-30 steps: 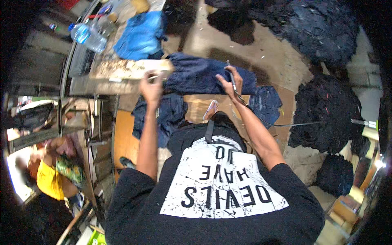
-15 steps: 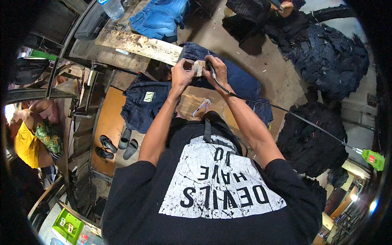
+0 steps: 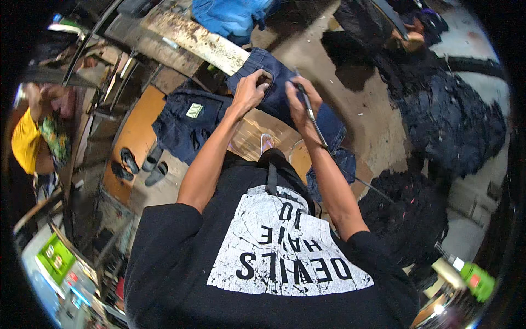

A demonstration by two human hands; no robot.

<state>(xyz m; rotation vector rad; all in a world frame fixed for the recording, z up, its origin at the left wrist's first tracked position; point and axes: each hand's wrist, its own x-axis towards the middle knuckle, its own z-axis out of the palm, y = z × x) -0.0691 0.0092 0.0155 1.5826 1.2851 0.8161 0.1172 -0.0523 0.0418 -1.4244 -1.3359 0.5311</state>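
Observation:
My right hand [image 3: 304, 104] is wrapped round a slim dark handpiece [image 3: 308, 104], whose flexible shaft runs back along my forearm. Its tip end is smeared by motion. Over the dark blue denim trousers [image 3: 276, 66] my left hand [image 3: 252, 93] has its thumb and fingers curled towards each other; what lies between them, if anything, I cannot make out. The trousers' waistband drapes over the end of a pale, stained board [image 3: 192, 41], and the cloth hangs down to the right beneath my right hand. A gap separates my two hands.
A second dark denim garment [image 3: 183, 118] with a pale label lies left of my left forearm. Lighter blue denim [image 3: 230, 16] rests beyond the board. Dark cloth heaps [image 3: 455, 120] cover the floor at right. Sandals [image 3: 129, 160] lie at left; a green power tool [image 3: 475, 281] is at lower right.
My hands have moved apart. The small pale piece between them has gone from sight. My right hand and handpiece have swung right and slightly down, and the whole view has shifted.

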